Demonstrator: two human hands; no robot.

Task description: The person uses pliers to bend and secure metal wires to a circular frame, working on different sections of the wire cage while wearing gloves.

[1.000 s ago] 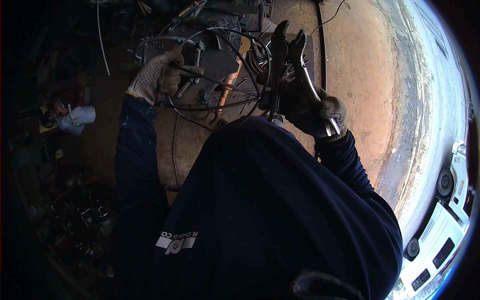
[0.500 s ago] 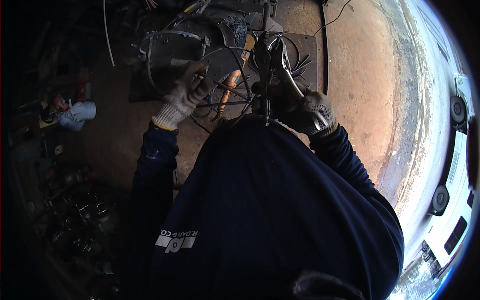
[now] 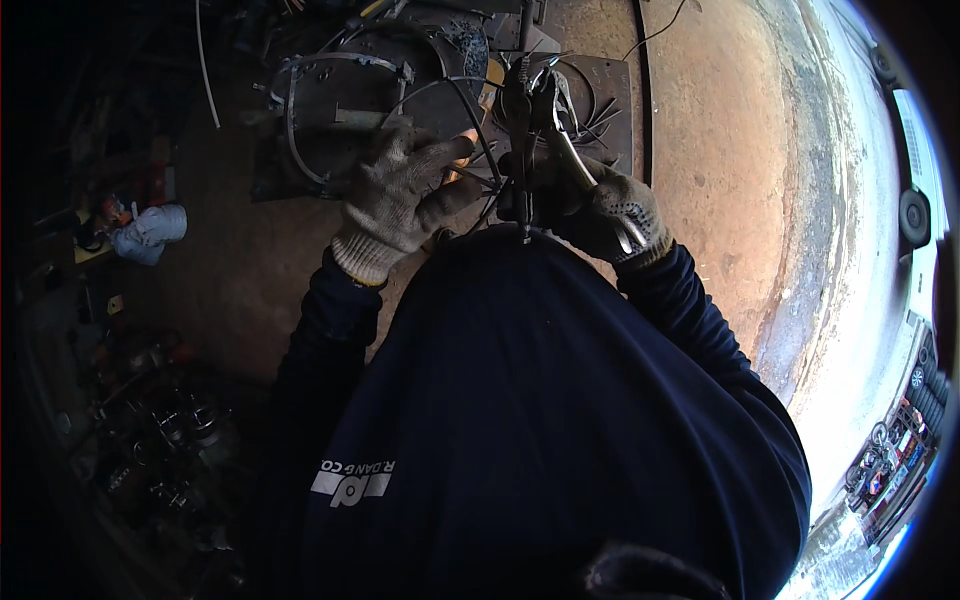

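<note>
My right hand (image 3: 625, 215), in a dotted work glove, is closed around a pair of locking pliers (image 3: 572, 155) with shiny silver handles. The pliers' jaws reach up beside a dark metal bar (image 3: 520, 150) in front of my chest. My left hand (image 3: 395, 200), in a knitted glove, is open, thumb and fingers apart, over thin bent metal rods (image 3: 470, 105). Those rods run between the hand and the bar. An orange-handled tool (image 3: 466, 142) lies behind the left fingers and is mostly hidden.
A curved metal frame (image 3: 290, 110) lies on a dark plate beyond my left hand. Coiled rods (image 3: 595, 105) rest on another plate at the far right. A person (image 3: 148, 232) in light clothing is at the left. Machine parts (image 3: 175, 430) stand lower left; a white vehicle (image 3: 918, 200) is outside.
My left hand has moved right, toward the bar, and now covers much of the orange-handled tool. My right hand still holds the pliers, shifted slightly left. The white vehicle outside has moved up the picture.
</note>
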